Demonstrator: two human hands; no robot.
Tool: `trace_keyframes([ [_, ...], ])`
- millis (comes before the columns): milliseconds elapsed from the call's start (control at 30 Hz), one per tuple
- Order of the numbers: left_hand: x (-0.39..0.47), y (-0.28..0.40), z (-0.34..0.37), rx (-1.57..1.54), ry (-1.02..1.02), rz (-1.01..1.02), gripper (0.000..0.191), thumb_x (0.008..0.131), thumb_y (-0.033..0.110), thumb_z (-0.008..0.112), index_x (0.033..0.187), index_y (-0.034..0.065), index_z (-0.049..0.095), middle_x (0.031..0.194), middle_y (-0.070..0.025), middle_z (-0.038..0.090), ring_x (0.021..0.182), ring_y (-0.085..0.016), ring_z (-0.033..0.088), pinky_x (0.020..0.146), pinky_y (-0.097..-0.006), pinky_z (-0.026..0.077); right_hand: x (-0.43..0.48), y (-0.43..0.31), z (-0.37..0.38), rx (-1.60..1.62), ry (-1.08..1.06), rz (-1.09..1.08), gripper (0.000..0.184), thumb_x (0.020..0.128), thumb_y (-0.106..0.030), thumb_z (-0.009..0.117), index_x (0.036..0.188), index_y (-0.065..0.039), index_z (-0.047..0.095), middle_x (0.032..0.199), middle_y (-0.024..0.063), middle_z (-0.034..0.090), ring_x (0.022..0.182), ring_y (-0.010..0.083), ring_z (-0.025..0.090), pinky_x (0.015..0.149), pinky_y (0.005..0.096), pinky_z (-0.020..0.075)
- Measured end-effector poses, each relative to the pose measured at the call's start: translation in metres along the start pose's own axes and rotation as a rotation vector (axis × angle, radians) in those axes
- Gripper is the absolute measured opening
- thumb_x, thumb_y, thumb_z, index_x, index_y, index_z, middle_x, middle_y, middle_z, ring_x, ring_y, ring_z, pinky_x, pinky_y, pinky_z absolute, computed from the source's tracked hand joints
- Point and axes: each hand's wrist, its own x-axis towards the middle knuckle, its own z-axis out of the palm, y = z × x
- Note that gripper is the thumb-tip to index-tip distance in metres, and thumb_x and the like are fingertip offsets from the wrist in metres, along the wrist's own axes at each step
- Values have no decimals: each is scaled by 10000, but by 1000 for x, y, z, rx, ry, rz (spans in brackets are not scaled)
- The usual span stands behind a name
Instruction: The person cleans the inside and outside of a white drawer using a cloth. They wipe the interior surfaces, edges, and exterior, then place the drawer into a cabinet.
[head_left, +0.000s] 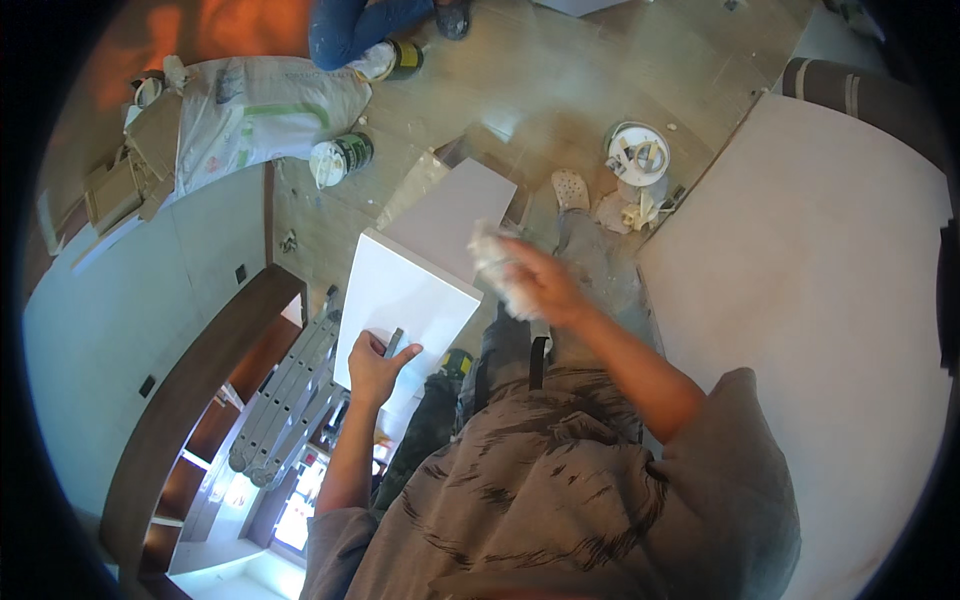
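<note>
My left hand (376, 367) rests at the front of a white panel (409, 292), with thumb and fingers around a small grey bar-shaped handle (394, 343). My right hand (544, 281) is closed on a crumpled whitish cloth (499, 270), blurred, just right of the panel's upper right corner. A grey-mauve board surface (454, 214) extends behind the white panel; whether they are joined I cannot tell.
Paint buckets stand on the tiled floor, one (637, 154) holding tape rolls on its lid. A folded aluminium ladder (289, 394) is at left. A large pale panel (802, 300) fills the right. Another person's knee (337, 37) shows at the top.
</note>
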Motion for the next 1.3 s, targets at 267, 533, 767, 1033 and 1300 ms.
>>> trace_keyframes([
  [267, 0, 8, 4, 1, -46, -93, 703, 577, 458, 987, 801, 19, 487, 734, -101, 533, 682, -249, 492, 638, -387, 449, 54, 118, 8, -238, 123, -46, 421, 1056, -178, 472, 1424, 19, 525, 1456, 232, 545, 1400, 378, 476, 1171, 431, 359],
  [533, 7, 0, 6, -65, -73, -73, 724, 598, 469, 984, 875, 30, 480, 812, -43, 524, 783, -195, 506, 713, -342, 453, 205, 260, -46, -437, 121, 322, 498, 1042, -412, 499, 1394, -70, 585, 1410, 206, 590, 1308, 380, 557, 1102, 424, 431],
  [767, -2, -5, 14, -215, -69, -172, 705, 589, 411, 1006, 851, 61, 453, 827, -32, 536, 810, -151, 517, 715, -309, 457, 144, 112, 19, 0, -135, -288, 453, 926, -196, 690, 1366, -99, 636, 1488, 91, 568, 1180, 269, 665, 958, 427, 523],
  [1033, 1, -17, 10, -95, -68, -137, 680, 592, 403, 1002, 840, 46, 480, 817, -94, 640, 789, -209, 603, 707, -366, 515, 175, 76, 5, -207, -377, -58, 423, 948, -212, 648, 1361, -124, 640, 1453, 105, 587, 1336, 322, 529, 1147, 448, 347],
  [1300, 12, 28, -11, 74, 176, 115, 1036, 560, 572, 957, 1297, -2, 510, 1261, -176, 568, 1234, -323, 543, 1057, -445, 446, 130, 12, 36, -40, -278, -495, 335, 934, -220, 642, 1256, -229, 735, 1287, 20, 657, 1156, 281, 561, 1103, 468, 355],
])
